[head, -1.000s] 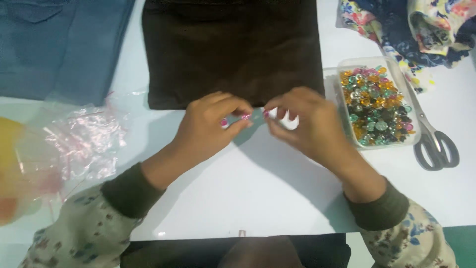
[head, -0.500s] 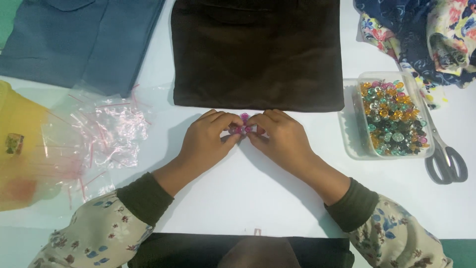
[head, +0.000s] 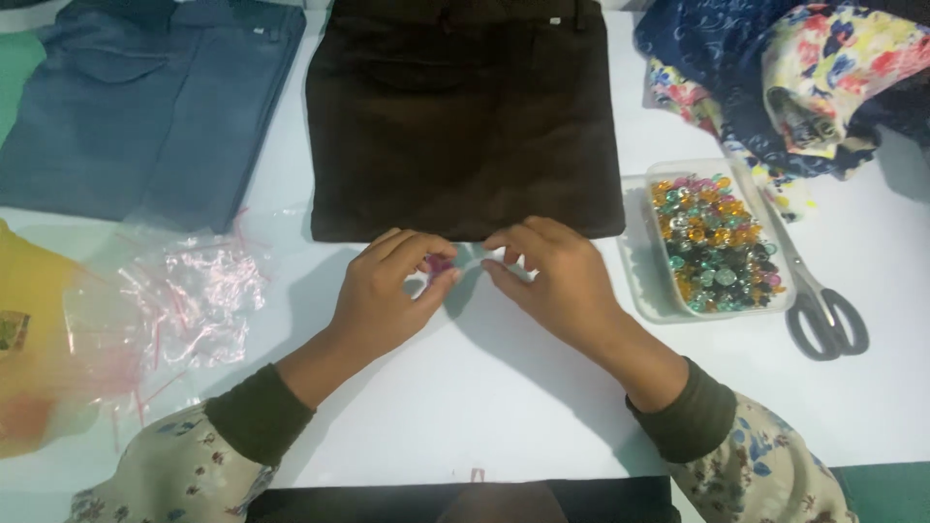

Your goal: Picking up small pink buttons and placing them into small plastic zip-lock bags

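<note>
Head view, left to right: clear plastic bags (head: 194, 291) lie at nine o'clock from the left hand (head: 387, 291), whose fingers pinch a small purple bead (head: 439, 263) at its two o'clock. At three o'clock, the right hand (head: 552, 276) pinches a small clear bag (head: 475, 260) beside that bead. Further right sit a tray of beads (head: 717, 242) and scissors (head: 819, 305).

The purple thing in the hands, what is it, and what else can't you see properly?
- Purple thing, head view: tiny, mostly covered by the left hand fingers.
- Small clear bag, head view: see-through, partly behind the right hand; contents unclear.
- Yellow bag, head view: cut off by the left edge.
- Beads in the tray: too small to tell shapes.
</note>
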